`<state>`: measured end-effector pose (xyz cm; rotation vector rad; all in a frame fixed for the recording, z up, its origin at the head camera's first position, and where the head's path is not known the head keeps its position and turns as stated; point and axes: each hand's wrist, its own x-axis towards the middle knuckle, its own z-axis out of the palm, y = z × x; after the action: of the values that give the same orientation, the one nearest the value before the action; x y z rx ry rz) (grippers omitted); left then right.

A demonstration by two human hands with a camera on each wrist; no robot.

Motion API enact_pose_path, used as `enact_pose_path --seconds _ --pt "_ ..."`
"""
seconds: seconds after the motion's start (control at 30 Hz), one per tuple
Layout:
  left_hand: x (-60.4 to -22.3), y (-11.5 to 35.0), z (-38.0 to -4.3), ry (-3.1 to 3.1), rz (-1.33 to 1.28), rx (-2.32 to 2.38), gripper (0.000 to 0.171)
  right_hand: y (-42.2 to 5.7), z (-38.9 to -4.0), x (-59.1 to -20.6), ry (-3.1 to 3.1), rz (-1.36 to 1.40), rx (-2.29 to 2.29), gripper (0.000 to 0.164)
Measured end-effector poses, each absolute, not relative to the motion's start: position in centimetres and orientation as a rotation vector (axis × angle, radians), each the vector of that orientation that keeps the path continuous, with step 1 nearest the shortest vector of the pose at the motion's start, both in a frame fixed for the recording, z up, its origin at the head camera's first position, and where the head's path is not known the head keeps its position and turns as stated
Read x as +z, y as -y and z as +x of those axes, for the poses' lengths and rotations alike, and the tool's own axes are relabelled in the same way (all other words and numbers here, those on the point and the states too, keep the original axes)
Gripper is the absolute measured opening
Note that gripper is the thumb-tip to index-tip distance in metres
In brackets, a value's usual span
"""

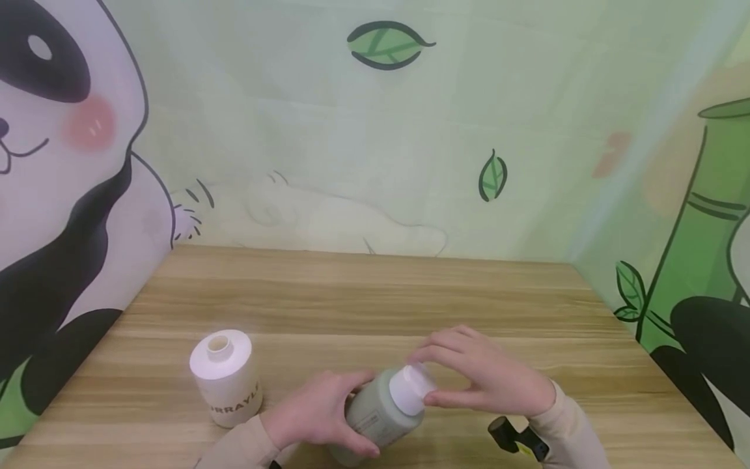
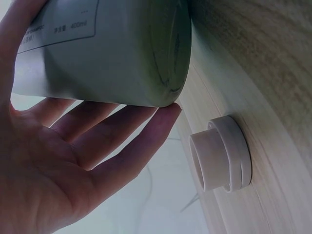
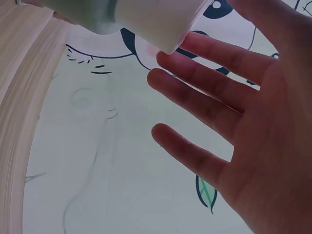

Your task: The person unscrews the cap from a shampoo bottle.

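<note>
A grey-green shampoo bottle [image 1: 383,413] leans in my left hand [image 1: 319,407], thumb on its near side. Its label, marked 400ml, and its base show in the left wrist view, where the fingers [image 2: 129,134] curve along its lower side. On its top sits a white cap [image 1: 410,389], tilted up to the right. My right hand [image 1: 489,378] pinches this cap between thumb and fingertips, the other fingers spread in the right wrist view. A white bottle [image 1: 225,381] with an open neck stands upright left of my left hand, dark lettering on its front.
A short white stepped cap [image 2: 222,153] lies on the wooden table [image 1: 375,293] in the left wrist view; the head view does not show it. A cloth with a panda, leaves and bamboo [image 1: 711,215] hangs around the table's far and side edges.
</note>
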<state>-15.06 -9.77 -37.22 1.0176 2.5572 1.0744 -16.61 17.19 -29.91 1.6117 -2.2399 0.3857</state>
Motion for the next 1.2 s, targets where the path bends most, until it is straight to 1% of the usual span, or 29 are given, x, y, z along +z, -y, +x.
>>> enact_pose_path --seconds 0.3,0.53,0.97,1.2 --pt "-37.28 9.71 -14.94 -2.590 1.038 1.071 0.073 -17.37 -16.17 -29.71 2.299 1.634 0.374 0.042" --pt "-37.23 9.76 -14.92 -2.581 1.026 1.076 0.074 -17.43 -16.26 -29.87 2.320 1.588 0.367 0.046" --pt "-37.28 9.66 -14.86 -2.578 1.021 1.084 0.071 -17.64 -16.42 -29.89 2.293 1.613 0.344 0.042" --pt "-37.29 9.65 -14.83 -2.595 1.024 1.068 0.073 -17.57 -16.40 -29.72 2.265 1.697 0.365 0.045"
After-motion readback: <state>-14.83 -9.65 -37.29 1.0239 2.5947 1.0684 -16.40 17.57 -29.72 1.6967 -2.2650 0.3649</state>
